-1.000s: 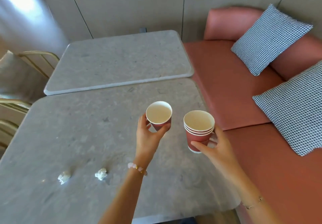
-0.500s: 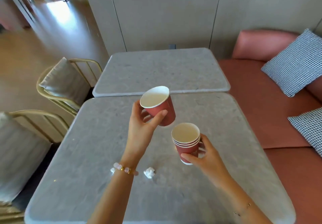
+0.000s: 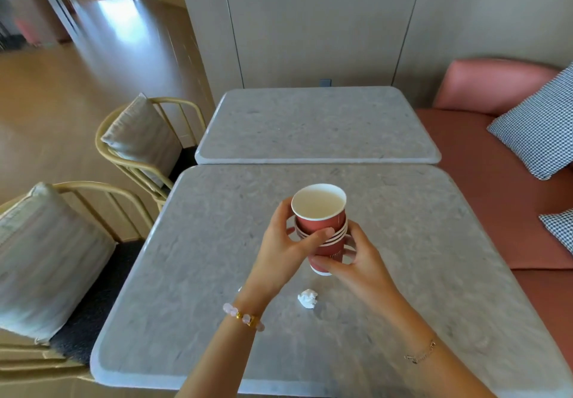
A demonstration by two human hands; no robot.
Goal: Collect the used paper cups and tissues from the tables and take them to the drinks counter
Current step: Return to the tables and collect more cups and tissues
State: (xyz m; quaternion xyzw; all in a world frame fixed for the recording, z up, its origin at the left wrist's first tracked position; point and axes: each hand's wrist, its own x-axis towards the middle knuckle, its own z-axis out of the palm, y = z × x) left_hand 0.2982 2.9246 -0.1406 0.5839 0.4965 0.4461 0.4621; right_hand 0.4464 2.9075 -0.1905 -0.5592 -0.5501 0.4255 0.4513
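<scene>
A stack of red paper cups with white rims is held above the near grey table. My right hand grips the lower part of the stack. My left hand holds a single red paper cup, which sits partly inside the top of the stack. One crumpled white tissue lies on the table just below my hands. A second tissue seen earlier is hidden from view now.
A second grey table butts against the far edge. Two cushioned metal chairs stand on the left. A pink bench with checked cushions runs along the right. Open wooden floor stretches to the far left.
My left hand brought its single cup over and down into the top of the stack in my right hand. The view swung left, so only one tissue shows.
</scene>
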